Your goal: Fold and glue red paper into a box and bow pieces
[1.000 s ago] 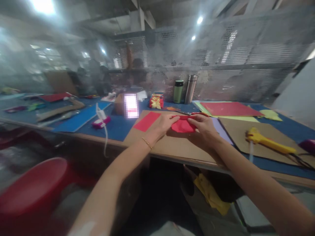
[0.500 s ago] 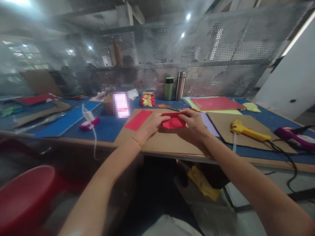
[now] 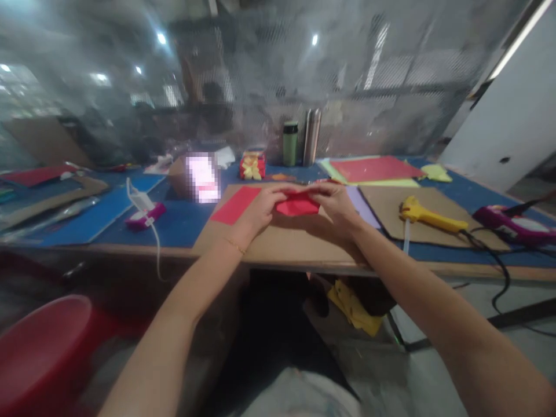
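Note:
A folded piece of red paper (image 3: 297, 205) is held between both hands, just above a brown cardboard sheet (image 3: 278, 246). My left hand (image 3: 263, 209) grips its left end with thumb and fingers. At the other end, my right hand (image 3: 336, 202) pinches the paper, the fingers curled over its far edge. Flat on the cardboard, left of my left hand, lies a red paper rectangle (image 3: 237, 205). Part of a lilac sheet (image 3: 364, 207) shows to the right of my right hand.
A yellow glue gun (image 3: 430, 217) with a black cord rests on another cardboard piece at right. Behind stand a green bottle (image 3: 290, 145), a steel flask (image 3: 311, 138) and a red box with a yellow bow (image 3: 252, 166). A lit, pixelated screen (image 3: 203, 176) and purple power strip (image 3: 146, 216) are at left.
The view has shifted slightly, so the table things sit a little further left and up. Both hands keep hold of the red paper, with the fingers now reaching more over its top edge.

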The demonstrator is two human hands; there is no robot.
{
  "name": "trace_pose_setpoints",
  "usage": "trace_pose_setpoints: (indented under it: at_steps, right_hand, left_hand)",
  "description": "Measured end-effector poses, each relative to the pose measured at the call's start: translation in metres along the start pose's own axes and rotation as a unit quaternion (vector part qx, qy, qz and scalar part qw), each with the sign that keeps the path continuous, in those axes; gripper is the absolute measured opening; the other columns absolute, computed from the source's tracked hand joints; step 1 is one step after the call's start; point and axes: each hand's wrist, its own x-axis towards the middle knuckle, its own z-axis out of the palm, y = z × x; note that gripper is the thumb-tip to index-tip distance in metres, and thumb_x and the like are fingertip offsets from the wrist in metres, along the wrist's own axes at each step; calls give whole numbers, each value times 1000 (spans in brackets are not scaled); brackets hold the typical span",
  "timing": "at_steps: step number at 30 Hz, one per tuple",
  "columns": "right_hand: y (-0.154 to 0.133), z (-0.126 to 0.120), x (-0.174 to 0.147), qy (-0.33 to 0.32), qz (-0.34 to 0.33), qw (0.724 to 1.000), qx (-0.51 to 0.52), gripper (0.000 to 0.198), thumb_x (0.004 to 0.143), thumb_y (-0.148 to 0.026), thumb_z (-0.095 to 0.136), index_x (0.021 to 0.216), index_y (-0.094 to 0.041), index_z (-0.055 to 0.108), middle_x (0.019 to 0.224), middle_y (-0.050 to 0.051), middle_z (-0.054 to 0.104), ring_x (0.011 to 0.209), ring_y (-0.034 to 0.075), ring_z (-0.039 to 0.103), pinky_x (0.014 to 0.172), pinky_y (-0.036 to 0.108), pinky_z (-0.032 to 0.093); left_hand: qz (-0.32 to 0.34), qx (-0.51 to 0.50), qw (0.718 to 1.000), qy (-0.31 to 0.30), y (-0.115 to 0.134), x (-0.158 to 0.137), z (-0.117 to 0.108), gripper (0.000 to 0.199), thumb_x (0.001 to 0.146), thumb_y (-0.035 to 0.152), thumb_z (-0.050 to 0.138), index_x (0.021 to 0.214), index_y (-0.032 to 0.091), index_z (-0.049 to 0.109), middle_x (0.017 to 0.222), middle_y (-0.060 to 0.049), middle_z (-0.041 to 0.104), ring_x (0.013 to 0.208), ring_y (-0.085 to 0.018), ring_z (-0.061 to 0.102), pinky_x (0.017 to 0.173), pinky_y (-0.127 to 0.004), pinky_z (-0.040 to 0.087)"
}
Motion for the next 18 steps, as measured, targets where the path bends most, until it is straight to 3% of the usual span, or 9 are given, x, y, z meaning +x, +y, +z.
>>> trace_pose_setpoints:
  at_steps: [4, 10, 15, 18]
  right_hand:
    - [-2, -1, 1, -28, 15, 999, -12, 20, 76, -31, 66, 77, -27, 85, 88, 5, 81, 92, 25, 71, 88, 40, 56]
    - [-2, -3, -2, -32, 47, 998, -22, 26, 75, -26, 61, 81, -26, 87, 92, 4, 81, 97, 25, 70, 95, 40, 54]
    - [-2, -3, -2, -17, 88, 996, 14, 25, 73, -24, 63, 82, -23, 86, 92, 5, 80, 92, 23, 68, 88, 37, 52]
    - [1, -2, -2, -30, 97, 994, 34, 22, 70, -24, 64, 80, -23, 84, 89, 5, 79, 89, 22, 67, 87, 36, 52]
  left_hand:
    - [6, -5, 1000, 23, 1, 2, 2, 13, 71, 16, 74, 81, 21, 81, 104, -5, 82, 113, -23, 72, 106, -36, 54]
    - [-19, -52, 998, 28, 2, 4, 4, 11, 64, 16, 70, 74, 18, 76, 85, -3, 76, 86, -18, 68, 85, -30, 55]
    - [-12, -27, 999, 42, 3, 4, 4, 7, 76, 23, 70, 72, 18, 71, 83, -4, 73, 83, -19, 65, 78, -31, 55]
    - [-3, -22, 999, 45, 1, 2, 6, 16, 78, 29, 80, 87, 19, 72, 80, -2, 72, 75, -17, 66, 72, -29, 53]
